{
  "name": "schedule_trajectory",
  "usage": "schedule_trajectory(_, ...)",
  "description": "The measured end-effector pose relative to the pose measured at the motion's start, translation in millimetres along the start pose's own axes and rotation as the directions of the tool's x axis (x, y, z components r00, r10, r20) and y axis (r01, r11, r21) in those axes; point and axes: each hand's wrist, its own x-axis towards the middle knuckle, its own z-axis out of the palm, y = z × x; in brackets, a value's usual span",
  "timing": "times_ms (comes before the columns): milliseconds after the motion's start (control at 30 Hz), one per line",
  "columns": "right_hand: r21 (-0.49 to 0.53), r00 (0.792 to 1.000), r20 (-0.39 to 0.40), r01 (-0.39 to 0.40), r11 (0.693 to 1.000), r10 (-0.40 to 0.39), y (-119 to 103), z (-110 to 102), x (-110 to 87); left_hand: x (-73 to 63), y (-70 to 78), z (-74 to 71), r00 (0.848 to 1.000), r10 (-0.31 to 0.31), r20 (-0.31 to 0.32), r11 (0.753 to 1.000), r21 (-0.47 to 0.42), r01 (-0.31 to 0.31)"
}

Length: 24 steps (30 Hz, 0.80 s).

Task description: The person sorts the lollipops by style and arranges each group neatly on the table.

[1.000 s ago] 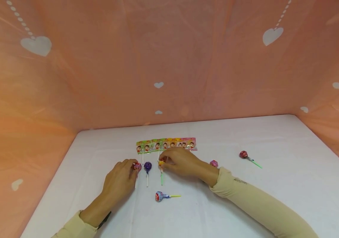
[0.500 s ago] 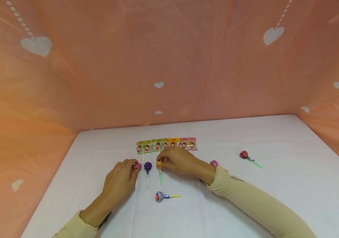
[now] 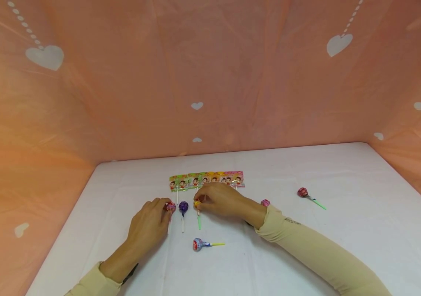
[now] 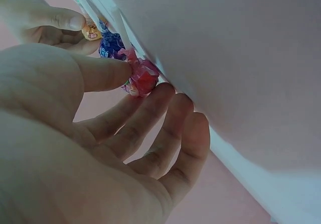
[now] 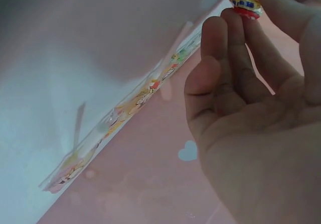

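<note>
Pinching red-pink lollipop [image 3: 171, 207] at its ball in left hand [image 3: 145, 226], pinching yellow lollipop [image 3: 197, 204] the same way in right hand [image 3: 223, 200]; reading both grips as narrow. Bracketing purple lollipop [image 3: 183, 206] between the hands, apparently touching it with neither. Pointing all three sticks back toward the body, roughly parallel. Judging the key relation to be the sideways gap between right hand's yellow one and purple: looking wider than the gap on left-hand side, so putting purple nearer the left fingertips. Not telling whether resting yellow on table [image 3: 195, 275] or holding it just off. Noting blue lollipop [image 3: 198, 244] on the body side of both hands, lying crosswise to the held sticks, pointing its yellow stick toward right-hand side; calling neither hand clearly nearer. Spotting loose pink lollipop [image 3: 265, 203] just past right sleeve [image 3: 306, 242], losing its stick from sight there; dark red lollipop [image 3: 302, 192] well out beyond right hand's outer side; row of flat packets [image 3: 178, 183] just beyond right fingers, partly covered. Getting from left wrist view the thumb on red-pink's gathered wrapper, hidden from head view. Getting from right wrist view the blue-and-red print on yellow's wrapper; seeing blue and dark red ones in head view only.
</note>
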Motion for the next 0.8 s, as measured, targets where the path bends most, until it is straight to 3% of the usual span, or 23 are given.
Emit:
schedule_trajectory(567, 0.014, 1.0, 0.006, -0.016, 1.0, 0.016, 0, -2, -1.3, -0.7, -2.2, 1.0, 1.0, 0.006, -0.019, 1.0, -0.007, -0.006)
schedule_trajectory(800, -0.063, 1.0, -0.009, 0.006, 0.998, -0.007, 1, -5, -9.9, -0.5, -1.4, 1.4, 1.0, 0.003, -0.01, 1.0, -0.021, -0.003)
